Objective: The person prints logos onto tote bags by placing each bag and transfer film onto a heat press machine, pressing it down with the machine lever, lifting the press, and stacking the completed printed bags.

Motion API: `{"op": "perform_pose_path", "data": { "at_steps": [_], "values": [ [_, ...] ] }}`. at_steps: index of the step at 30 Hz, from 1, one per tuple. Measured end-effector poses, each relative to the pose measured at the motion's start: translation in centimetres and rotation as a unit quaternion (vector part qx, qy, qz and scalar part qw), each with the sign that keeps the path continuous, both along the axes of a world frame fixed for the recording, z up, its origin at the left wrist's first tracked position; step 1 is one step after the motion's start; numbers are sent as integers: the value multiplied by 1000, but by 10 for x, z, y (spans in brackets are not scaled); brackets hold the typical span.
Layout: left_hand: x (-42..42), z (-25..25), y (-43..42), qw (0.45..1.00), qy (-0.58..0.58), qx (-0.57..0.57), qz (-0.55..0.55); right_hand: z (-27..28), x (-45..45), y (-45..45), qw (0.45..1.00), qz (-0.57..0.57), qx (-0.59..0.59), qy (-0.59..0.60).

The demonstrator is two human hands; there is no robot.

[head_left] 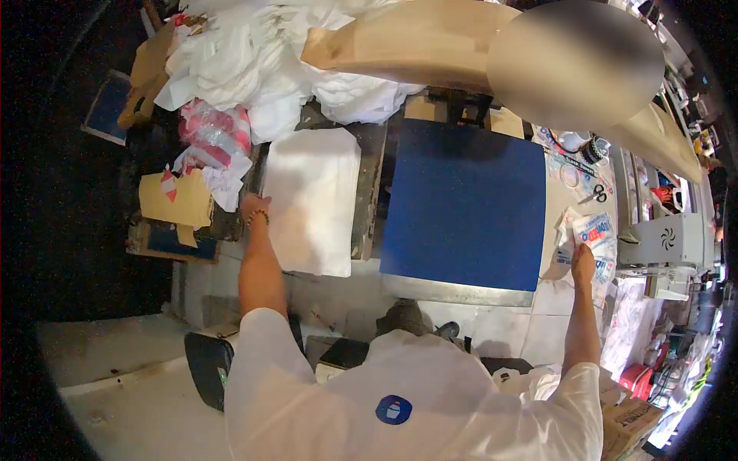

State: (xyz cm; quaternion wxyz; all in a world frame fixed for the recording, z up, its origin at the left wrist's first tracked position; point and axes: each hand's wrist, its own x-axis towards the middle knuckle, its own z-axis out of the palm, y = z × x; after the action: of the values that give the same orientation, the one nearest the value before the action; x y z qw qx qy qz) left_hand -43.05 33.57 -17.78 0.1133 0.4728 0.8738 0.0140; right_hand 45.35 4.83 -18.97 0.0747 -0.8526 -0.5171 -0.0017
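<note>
My left hand (pixel 256 208), with a beaded bracelet at the wrist, is closed at the left edge of a flat stack of white sheets (pixel 311 203). Its fingertips meet the edge, partly hidden by the hand itself. Over to the right, my right hand (pixel 584 265) is closed on a crumpled plastic bag (pixel 592 229) with blue and red print. Between the two hands lies a flat dark blue board (pixel 465 203), which neither hand touches. Black-handled scissors (pixel 600 193) lie beyond my right hand.
A heap of white cloth-like material (pixel 238 58) covers the far left. Nearer are a red-and-white plastic bundle (pixel 217 132) and a yellowish carton piece (pixel 175 201). A grey machine with a fan symbol (pixel 665 240) stands right. A tan form (pixel 415 42) and a blurred patch cross the top.
</note>
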Motion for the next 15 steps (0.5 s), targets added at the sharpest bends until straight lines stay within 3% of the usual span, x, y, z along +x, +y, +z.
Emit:
{"op": "perform_pose_path", "data": {
  "at_steps": [2, 5, 6, 8, 9, 10, 12, 13, 15],
  "values": [
    [6, 12, -2, 998, 53, 30, -5, 4, 2, -3, 999, -3, 50, 9],
    [-31, -24, 13, 992, 68, 111, -3, -1, 16, -9, 988, 28, 129, 74],
    [-24, -12, 12, 992, 67, 109, -4, -5, 23, -10, 989, 27, 127, 73],
    [-16, 18, 5, 984, 30, 168, -54, -12, 35, -6, 968, -84, 151, 183],
    [-16, 24, 2, 961, 0, 246, -122, -6, 40, -10, 957, -62, 159, 235],
    [2, 54, -10, 953, -61, 239, -178, -9, 46, -11, 957, -68, 158, 234],
    [70, 138, -58, 909, -144, 271, -283, -15, 63, -16, 906, -88, 240, 338],
    [103, 172, -87, 875, -166, 311, -332, -11, 63, -20, 903, -90, 273, 320],
    [145, 226, -139, 868, -191, 273, -369, -5, 61, -22, 903, -94, 323, 267]
  ]
}}
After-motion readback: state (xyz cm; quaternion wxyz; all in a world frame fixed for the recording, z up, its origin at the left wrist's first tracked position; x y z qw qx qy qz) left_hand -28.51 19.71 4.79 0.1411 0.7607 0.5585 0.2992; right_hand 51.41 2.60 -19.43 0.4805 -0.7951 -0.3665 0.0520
